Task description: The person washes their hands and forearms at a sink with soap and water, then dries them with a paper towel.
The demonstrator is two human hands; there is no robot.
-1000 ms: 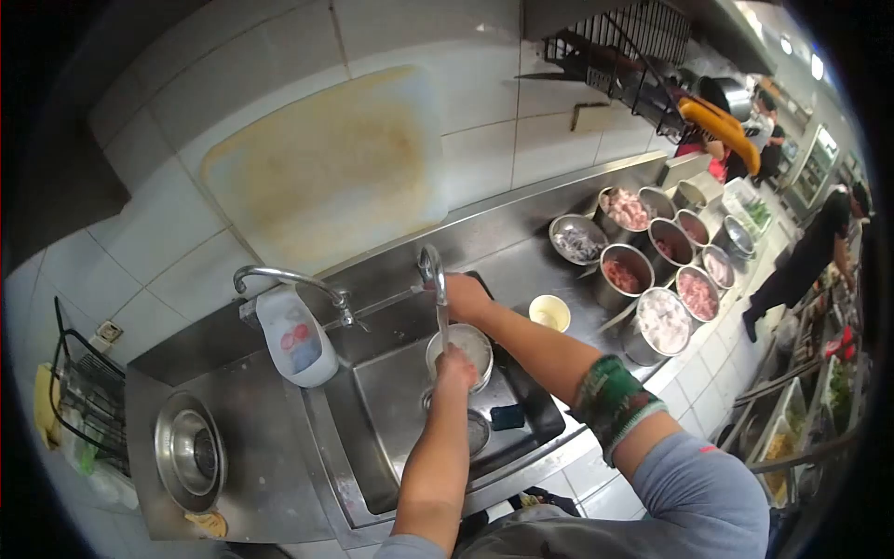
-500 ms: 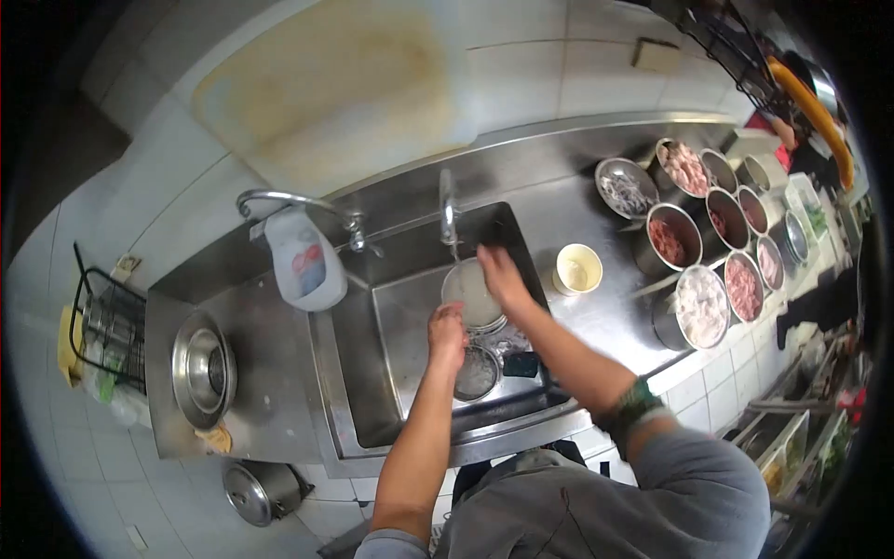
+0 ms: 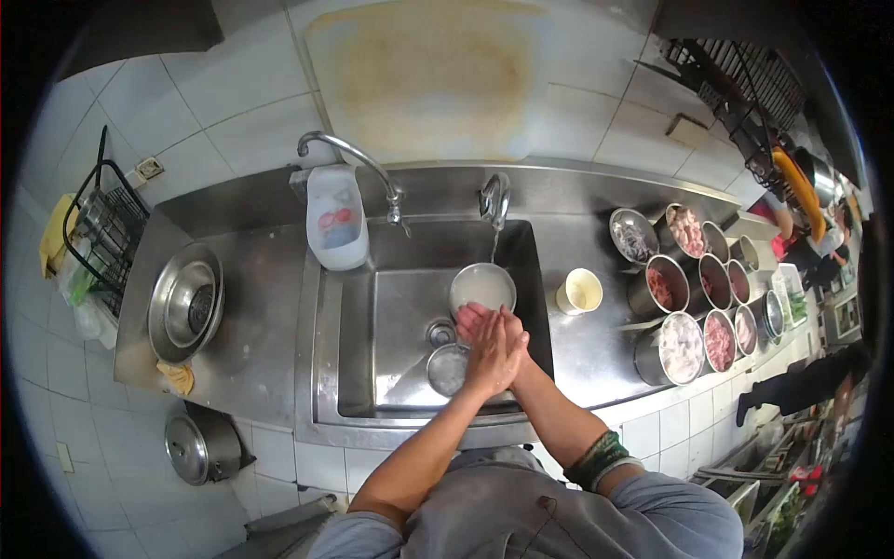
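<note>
Over a rectangular stainless-steel sink point(image 3: 391, 317), a person in a grey short-sleeved top is bringing two bare, wet-looking hands together, both empty. The left hand point(image 3: 500, 352) is lying across the right hand point(image 3: 472, 320), its fingers stretched out rather than curled. The right hand, partly hidden beneath, is opening out with reddish fingers extended, and a green patterned band point(image 3: 594, 460) is circling that arm near the elbow. In the back right part of the sink, just beyond the hands, a round metal bowl of cloudy, whitish water point(image 3: 484, 282) is sitting under a curved chrome tap point(image 3: 496, 197), which is pouring a thin stream. Whether the fingers are touching its rim is impossible to tell. Near the front of the sink, a smaller round metal bowl with whitish contents point(image 3: 449, 369) is resting beside the left wrist. At the sink's back left corner, a translucent white plastic container point(image 3: 337, 224) is standing below a second chrome tap point(image 3: 352, 151). Right of the sink, on the steel tabletop point(image 3: 587, 233), a pale yellow cup point(image 3: 581, 292) is standing nearest, with cylindrical metal pots of raw meat point(image 3: 658, 298) clustering farther out. Left of the sink, nested silver metal bowls point(image 3: 166, 307) are resting.
</note>
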